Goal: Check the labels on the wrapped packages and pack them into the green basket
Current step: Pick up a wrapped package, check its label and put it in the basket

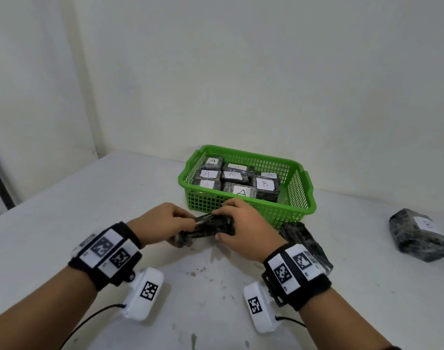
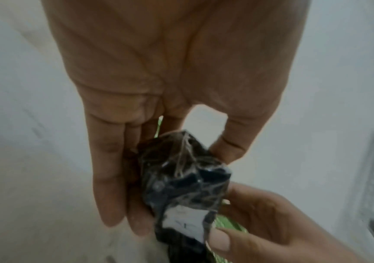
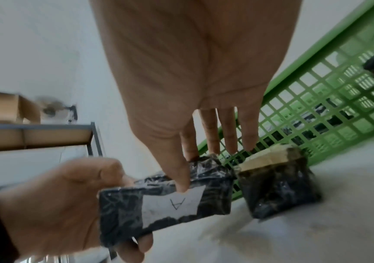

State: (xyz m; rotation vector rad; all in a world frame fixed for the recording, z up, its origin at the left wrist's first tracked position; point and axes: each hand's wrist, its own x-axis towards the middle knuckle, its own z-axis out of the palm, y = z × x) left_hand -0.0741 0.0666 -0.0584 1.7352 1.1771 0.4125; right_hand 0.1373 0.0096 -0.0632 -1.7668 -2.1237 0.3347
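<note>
White walls meet behind a pale, stained surface (image 1: 115, 198), and from the head view we see the green basket (image 1: 301, 195) at its far side, already filled with wrapped packages labelled A and one labelled B. Just in front of the basket our left hand (image 1: 165, 223) and right hand (image 1: 243, 228) hold one dark package (image 1: 211, 227) between them, above the surface, each gripping an end. Another package (image 1: 307, 241) lies beside our right wrist, close to the basket, and a B package (image 1: 418, 238) sits well apart at the right.

From the left wrist, our left fingers (image 2: 109, 178) lie straight along one side of the package (image 2: 181, 186) while the thumb presses the other side, pinching it. The right hand (image 2: 260, 222) grips the lower end by a white label (image 2: 183, 222).

From the right wrist, our right thumb (image 3: 179, 174) presses the labelled face and the fingers (image 3: 210, 135) reach behind, pinching the package (image 3: 165, 204). Its label (image 3: 172, 206) reads A. The left hand (image 3: 64, 204) curls round the other end. A shelf (image 3: 35, 135) stands in the background.
</note>
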